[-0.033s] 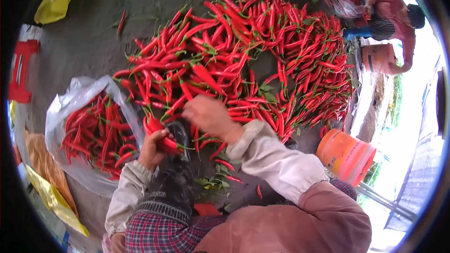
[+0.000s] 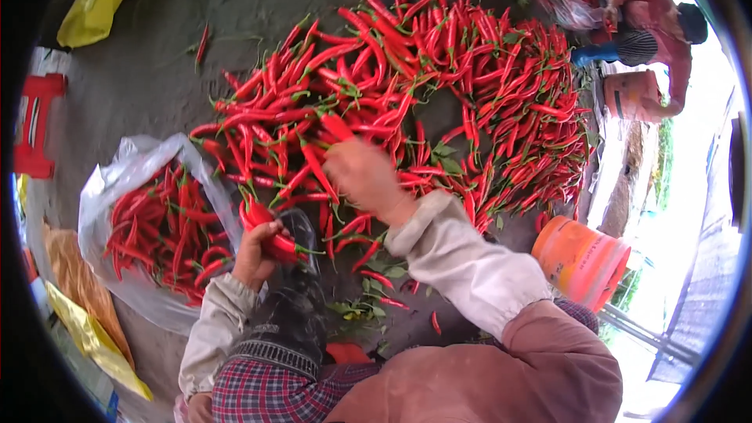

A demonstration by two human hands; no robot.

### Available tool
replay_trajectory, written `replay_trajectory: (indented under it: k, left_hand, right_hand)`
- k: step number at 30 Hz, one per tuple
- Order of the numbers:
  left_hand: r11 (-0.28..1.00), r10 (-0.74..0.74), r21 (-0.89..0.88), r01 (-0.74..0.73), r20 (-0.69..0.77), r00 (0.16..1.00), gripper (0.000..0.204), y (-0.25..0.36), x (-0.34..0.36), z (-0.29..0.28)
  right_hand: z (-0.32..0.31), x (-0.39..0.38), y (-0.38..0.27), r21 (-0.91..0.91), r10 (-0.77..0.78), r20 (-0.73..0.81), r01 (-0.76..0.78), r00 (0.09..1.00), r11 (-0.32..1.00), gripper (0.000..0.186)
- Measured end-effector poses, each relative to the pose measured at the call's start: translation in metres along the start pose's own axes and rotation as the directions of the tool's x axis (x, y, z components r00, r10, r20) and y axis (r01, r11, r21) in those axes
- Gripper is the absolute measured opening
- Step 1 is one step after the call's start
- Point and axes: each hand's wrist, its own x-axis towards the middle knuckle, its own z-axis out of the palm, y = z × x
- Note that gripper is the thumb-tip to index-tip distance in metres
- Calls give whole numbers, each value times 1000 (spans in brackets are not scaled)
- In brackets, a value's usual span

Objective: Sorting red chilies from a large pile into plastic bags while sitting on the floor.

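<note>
My left hand (image 2: 257,254) is closed around a small bunch of red chili peppers (image 2: 282,247), their green stems sticking out, above my black boot (image 2: 294,298). Over the near side of a large heap of red chili peppers (image 2: 486,94) is my right hand (image 2: 364,176), its fingers smeared by motion. A thick red pepper (image 2: 337,127) lies right at those fingers; whether they grip it is unclear. Left of my left hand stands a clear plastic bag (image 2: 98,223), its mouth spread around many loose red chili peppers (image 2: 160,223).
An orange bucket (image 2: 580,262) lies tilted at the right. Another person (image 2: 650,39) in blue boots sits beyond the heap, near a second bucket (image 2: 630,95). Yellow sheets (image 2: 102,12) and a red plastic stool (image 2: 37,125) are at the left. Loose leaves (image 2: 356,305) litter the ground.
My right hand has moved slightly right and up over the heap, to the thick pepper. My left hand keeps its bunch in nearly the same place.
</note>
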Motion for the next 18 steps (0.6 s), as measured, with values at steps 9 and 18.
replay_trajectory:
  k: [9,18]
  left_hand:
    - [999,-20,34,25,-139,990,28,7,-3,-1]
    - [999,15,47,-9,-126,992,21,9,0,7]
  right_hand:
    - [-130,129,176,-551,201,-434,-435,878,712,33]
    - [-122,143,179,-433,590,-184,-604,786,669,65]
